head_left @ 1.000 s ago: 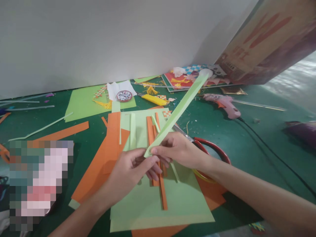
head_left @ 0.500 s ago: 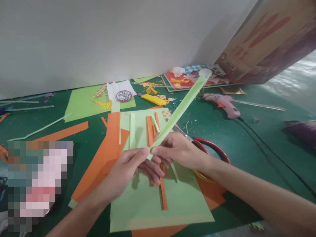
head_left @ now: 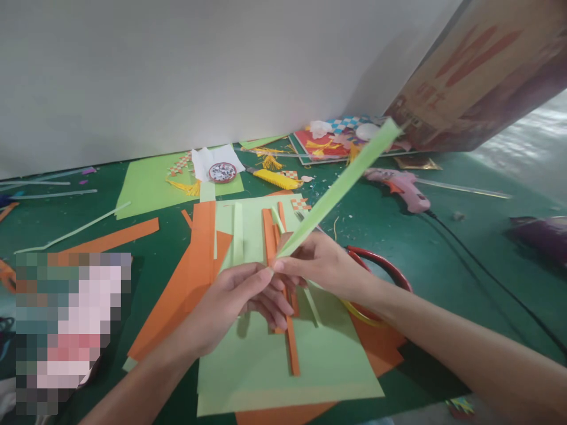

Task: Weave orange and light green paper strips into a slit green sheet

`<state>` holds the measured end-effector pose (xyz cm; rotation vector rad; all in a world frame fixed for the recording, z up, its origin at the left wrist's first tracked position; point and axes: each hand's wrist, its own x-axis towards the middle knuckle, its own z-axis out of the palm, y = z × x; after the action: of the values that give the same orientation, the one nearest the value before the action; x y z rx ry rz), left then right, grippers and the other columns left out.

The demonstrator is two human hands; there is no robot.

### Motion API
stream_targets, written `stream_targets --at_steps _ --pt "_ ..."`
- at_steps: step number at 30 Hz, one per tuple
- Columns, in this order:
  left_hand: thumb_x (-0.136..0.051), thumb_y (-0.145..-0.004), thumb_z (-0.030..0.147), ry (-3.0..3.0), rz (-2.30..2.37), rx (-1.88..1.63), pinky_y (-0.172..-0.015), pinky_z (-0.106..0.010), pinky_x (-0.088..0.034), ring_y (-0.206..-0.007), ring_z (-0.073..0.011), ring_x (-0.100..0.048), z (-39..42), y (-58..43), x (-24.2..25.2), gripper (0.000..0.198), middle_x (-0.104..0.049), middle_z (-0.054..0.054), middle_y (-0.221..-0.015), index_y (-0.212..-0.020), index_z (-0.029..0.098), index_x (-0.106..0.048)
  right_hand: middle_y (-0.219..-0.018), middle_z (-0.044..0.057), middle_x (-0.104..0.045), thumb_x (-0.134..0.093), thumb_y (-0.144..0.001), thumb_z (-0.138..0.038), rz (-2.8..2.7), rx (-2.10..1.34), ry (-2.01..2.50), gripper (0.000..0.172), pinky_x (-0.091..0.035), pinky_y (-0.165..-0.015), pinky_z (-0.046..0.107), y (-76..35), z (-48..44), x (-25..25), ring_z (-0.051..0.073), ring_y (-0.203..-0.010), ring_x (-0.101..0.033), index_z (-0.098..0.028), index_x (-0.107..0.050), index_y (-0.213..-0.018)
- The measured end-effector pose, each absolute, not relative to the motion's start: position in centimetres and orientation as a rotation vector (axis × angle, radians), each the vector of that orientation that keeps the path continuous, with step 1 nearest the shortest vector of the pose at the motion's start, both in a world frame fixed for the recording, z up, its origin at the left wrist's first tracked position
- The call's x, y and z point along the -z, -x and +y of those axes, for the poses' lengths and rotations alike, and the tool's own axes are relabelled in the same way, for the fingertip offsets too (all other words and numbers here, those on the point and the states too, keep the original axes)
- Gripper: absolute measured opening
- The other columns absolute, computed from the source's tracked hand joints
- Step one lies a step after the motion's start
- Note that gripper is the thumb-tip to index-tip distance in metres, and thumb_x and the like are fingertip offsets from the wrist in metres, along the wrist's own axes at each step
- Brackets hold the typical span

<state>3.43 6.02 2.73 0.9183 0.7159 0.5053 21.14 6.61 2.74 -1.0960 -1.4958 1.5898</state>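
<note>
Between the fingertips of my left hand (head_left: pixel 248 292) and my right hand (head_left: pixel 312 257) is the near end of a light green paper strip (head_left: pixel 343 186). Both thumbs press on that end, and the strip slants up to the right with its far end in the air. Below my hands lies a pale green paper sheet (head_left: pixel 257 366). Orange paper strips (head_left: pixel 293 348) and thin green strips (head_left: pixel 238 236) rest on it. Scissors with red and yellow handles (head_left: pixel 385 265) lie behind my right wrist, partly hidden by it.
Orange paper (head_left: pixel 168 307) spreads to the left. Farther back are a yellow utility knife (head_left: pixel 277 179), a round patterned piece (head_left: pixel 222 172) and a pink glue gun (head_left: pixel 401 186) with its cord trailing right. A white panel (head_left: pixel 177 77) and a cardboard box (head_left: pixel 478 77) stand behind.
The strip's far end has swung to the right and slightly up. Its near end has slipped deeper between my fingertips, which have shifted slightly right.
</note>
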Motion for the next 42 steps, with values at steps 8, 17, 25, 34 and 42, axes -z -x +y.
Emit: stream_targets --at_steps 8,17,25,34,42 --pt "-0.043 -0.091 0.045 -0.932 0.708 -0.462 -0.059 -0.024 -0.050 -0.061 -0.0154 -0.065 5.87 -3.49 -2.52 0.040 -0.068 -0.008 -0.069 -0.083 0.011 -0.063 -0.051 0.001 -0.056 -0.062 -0.078 -0.041 -1.529 -1.638 1.031 0.041 -0.036 -0.045 0.021 -21.15 6.59 -2.55 0.007 -0.047 -0.047 -0.014 -0.050 -0.050" --pt "-0.043 -0.092 0.040 -1.020 0.714 -0.478 -0.064 -0.025 -0.050 -0.062 -0.0147 -0.065 5.77 -3.45 -2.63 0.034 -0.067 -0.005 -0.071 -0.082 0.013 -0.063 -0.050 -0.002 -0.052 -0.060 -0.081 -0.038 -1.606 -1.592 0.971 0.039 -0.035 -0.043 0.020 -21.08 6.62 -2.73 0.006 -0.046 -0.043 -0.015 -0.049 -0.052" --pt "-0.043 -0.092 0.037 -0.996 0.715 -0.486 -0.063 -0.024 -0.051 -0.062 -0.0146 -0.065 5.73 -3.48 -2.76 0.034 -0.067 -0.006 -0.069 -0.080 0.012 -0.064 -0.050 -0.003 -0.051 -0.061 -0.081 -0.035 -1.562 -1.616 0.956 0.036 -0.038 -0.044 0.019 -20.96 6.40 -3.11 0.006 -0.047 -0.044 -0.015 -0.049 -0.053" --pt "-0.041 -0.093 0.033 -1.040 0.745 -0.476 -0.065 -0.026 -0.051 -0.062 -0.0149 -0.064 5.76 -3.50 -2.97 0.033 -0.068 -0.006 -0.071 -0.085 0.012 -0.065 -0.053 -0.002 -0.053 -0.063 -0.079 -0.039 -1.499 -1.686 0.923 0.035 -0.037 -0.044 0.020 -20.99 6.42 -2.63 0.007 -0.048 -0.048 -0.015 -0.051 -0.057" --pt "-0.037 -0.095 0.038 -1.099 0.729 -0.490 -0.062 -0.023 -0.050 -0.063 -0.0136 -0.064 5.72 -3.48 -3.09 0.037 -0.067 -0.006 -0.074 -0.085 0.013 -0.063 -0.051 -0.002 -0.052 -0.065 -0.075 -0.040 -1.435 -1.726 0.970 0.035 -0.030 -0.041 0.021 -21.19 6.78 -2.58 0.006 -0.046 -0.048 -0.013 -0.054 -0.057"
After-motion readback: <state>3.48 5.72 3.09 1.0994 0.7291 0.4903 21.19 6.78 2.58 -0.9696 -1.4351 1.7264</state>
